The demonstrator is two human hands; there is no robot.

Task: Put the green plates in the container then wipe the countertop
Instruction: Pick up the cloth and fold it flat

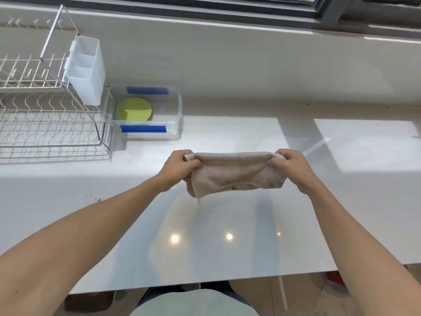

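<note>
A beige cloth [234,173] hangs stretched above the white countertop [227,236], folded over along its top edge. My left hand [178,166] pinches its left end and my right hand [289,166] pinches its right end. A green plate [134,109] lies flat inside the clear plastic container [175,119] with blue clips, at the back left of the counter. A few dark crumbs [96,199] lie on the counter by my left forearm.
A white wire dish rack [45,115] stands at the far left, with a white cutlery holder [86,71] hung on its side next to the container. A wall and a window sill run along the back. The counter's front edge is near my body.
</note>
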